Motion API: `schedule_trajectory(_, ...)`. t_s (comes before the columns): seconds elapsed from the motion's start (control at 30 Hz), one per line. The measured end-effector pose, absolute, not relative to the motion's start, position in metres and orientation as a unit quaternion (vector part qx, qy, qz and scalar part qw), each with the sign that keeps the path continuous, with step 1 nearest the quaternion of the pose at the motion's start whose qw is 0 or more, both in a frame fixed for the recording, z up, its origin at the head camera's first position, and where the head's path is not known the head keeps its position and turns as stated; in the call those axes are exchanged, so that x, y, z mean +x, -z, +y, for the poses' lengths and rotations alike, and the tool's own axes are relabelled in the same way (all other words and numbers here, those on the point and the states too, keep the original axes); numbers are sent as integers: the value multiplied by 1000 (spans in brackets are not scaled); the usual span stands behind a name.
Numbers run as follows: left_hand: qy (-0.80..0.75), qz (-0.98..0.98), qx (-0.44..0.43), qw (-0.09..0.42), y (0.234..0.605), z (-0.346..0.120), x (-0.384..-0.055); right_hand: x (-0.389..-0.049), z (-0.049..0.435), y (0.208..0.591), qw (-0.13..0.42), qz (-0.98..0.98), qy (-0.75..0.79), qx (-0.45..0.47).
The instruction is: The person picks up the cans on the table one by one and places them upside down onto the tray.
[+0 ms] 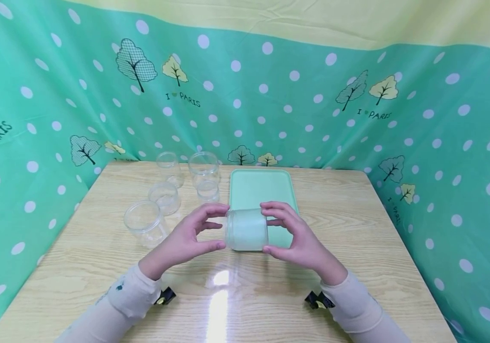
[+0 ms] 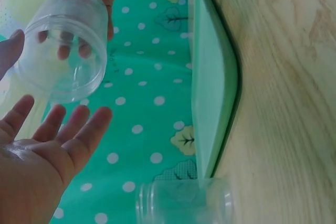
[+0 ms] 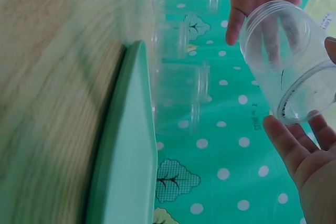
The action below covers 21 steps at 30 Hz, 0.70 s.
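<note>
A clear plastic jar (image 1: 246,229) lies sideways in the air above the near part of a light green tray (image 1: 263,183). My right hand (image 1: 294,233) grips its base end between thumb and fingers. My left hand (image 1: 191,233) is spread around the mouth end, thumb below and fingers above in the head view. In the left wrist view the left fingers (image 2: 84,135) stand apart from the jar's rim, and its mouth faces the palm. The right fingertips (image 3: 278,129) touch the base edge in the right wrist view.
Several clear jars of different sizes stand left of the tray, among them a wide one (image 1: 144,221) near my left hand, a short one (image 1: 165,199), and a tall one (image 1: 169,171) at the back. A green dotted curtain (image 1: 266,109) surrounds the wooden table (image 1: 347,214).
</note>
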<state>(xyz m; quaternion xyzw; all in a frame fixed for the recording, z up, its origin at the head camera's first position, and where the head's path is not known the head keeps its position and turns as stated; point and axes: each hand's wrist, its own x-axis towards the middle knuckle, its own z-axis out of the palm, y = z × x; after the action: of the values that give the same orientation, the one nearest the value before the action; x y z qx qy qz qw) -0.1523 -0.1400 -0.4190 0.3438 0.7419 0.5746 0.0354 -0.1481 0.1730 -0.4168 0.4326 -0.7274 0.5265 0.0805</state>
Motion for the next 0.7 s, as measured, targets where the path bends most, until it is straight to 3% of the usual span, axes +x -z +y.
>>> schedule_trajectory(0.7,-476,805,351,47,414,-149,-154,-156,192,378,83,-769,-523,359)
